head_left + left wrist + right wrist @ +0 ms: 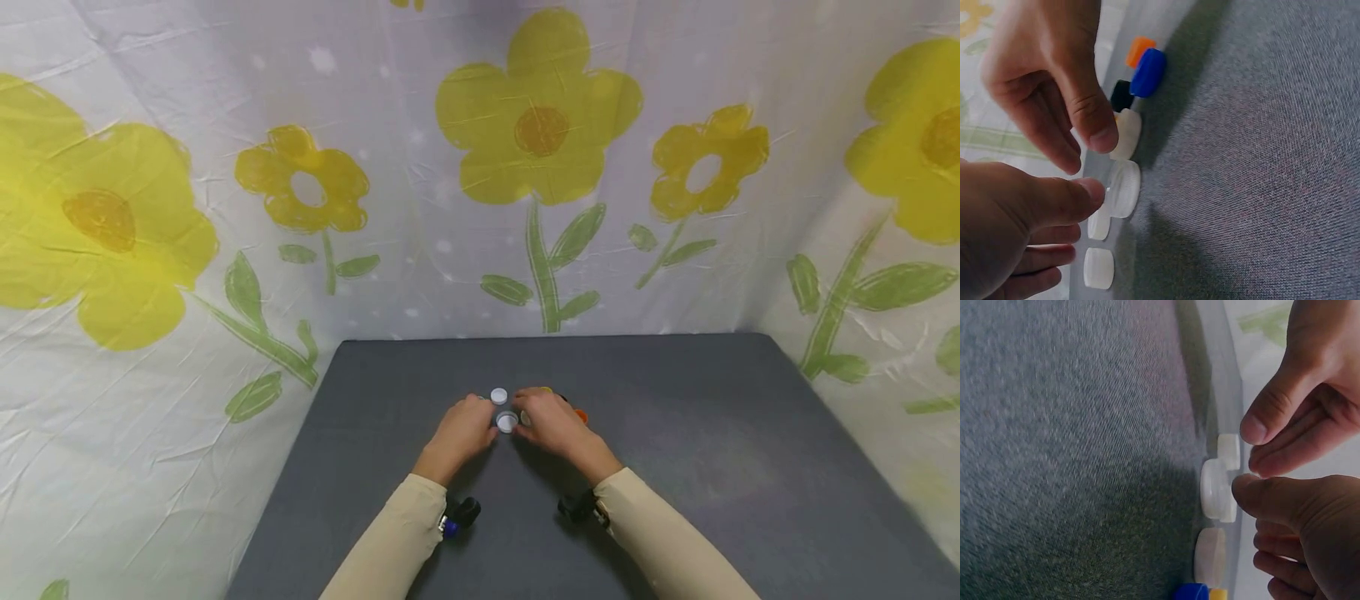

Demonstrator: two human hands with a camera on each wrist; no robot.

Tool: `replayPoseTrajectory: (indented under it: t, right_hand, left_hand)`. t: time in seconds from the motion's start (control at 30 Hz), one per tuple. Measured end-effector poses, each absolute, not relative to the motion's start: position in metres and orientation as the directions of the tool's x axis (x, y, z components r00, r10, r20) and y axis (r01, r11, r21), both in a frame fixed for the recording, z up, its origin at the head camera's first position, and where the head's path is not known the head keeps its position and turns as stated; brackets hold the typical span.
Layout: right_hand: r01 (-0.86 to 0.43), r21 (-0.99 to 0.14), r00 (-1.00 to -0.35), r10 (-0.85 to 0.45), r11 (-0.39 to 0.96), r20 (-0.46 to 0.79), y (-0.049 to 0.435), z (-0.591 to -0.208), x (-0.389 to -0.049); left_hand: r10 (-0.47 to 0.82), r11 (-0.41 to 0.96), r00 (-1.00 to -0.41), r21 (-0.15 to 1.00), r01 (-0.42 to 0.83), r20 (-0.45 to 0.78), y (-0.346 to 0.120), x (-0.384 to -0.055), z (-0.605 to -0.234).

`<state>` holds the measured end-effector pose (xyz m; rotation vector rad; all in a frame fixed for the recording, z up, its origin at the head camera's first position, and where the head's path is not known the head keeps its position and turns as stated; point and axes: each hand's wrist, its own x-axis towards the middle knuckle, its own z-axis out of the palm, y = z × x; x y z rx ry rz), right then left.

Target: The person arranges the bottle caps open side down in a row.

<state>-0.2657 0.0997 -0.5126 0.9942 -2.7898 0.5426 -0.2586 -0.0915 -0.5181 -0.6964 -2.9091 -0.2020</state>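
Observation:
A large clear-white bottle cap (pixel 507 422) lies on the grey table between my hands, with a smaller white cap (pixel 498 396) behind it. My left hand (pixel 465 427) hovers at the left of these caps, its thumb (pixel 1090 192) close to the large cap; whether it touches is unclear. On the right, my right hand (pixel 557 423) hangs over another white cap (pixel 1125 134), fingers loosely bent. I see nothing held in either hand. Another white cap (pixel 1099 269) sits by the left hand.
Beyond the right hand lie a blue cap (pixel 1149 73), an orange cap (pixel 1141 51) and a black cap (pixel 1122 95), partly hidden in the head view. A flower-printed cloth (pixel 420 250) hangs behind the table (pixel 675 500) and along its sides.

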Motion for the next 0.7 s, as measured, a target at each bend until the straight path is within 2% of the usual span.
replayPoseTrajectory:
  t: [0.4, 0.57, 0.7]
  right_hand:
    - [-0.664, -0.221, -0.747, -0.619, 0.714, 0.244, 0.099, -0.53, -0.281]
    - [-0.685, -0.202, -0.727, -0.639, 0.7, 0.251, 0.098, -0.534, -0.281]
    - [-0.676, -0.217, -0.736, -0.633, 0.704, 0.239, 0.097, -0.535, -0.28]
  left_hand:
    - [0.537, 0.844, -0.824, -0.103, 0.527, 0.182, -0.082, -0.275, -0.527]
    - [0.548, 0.836, -0.818, -0.124, 0.534, 0.174, -0.081, -0.277, -0.531]
    - [0.552, 0.834, -0.812, -0.116, 0.539, 0.189, -0.081, -0.279, -0.533]
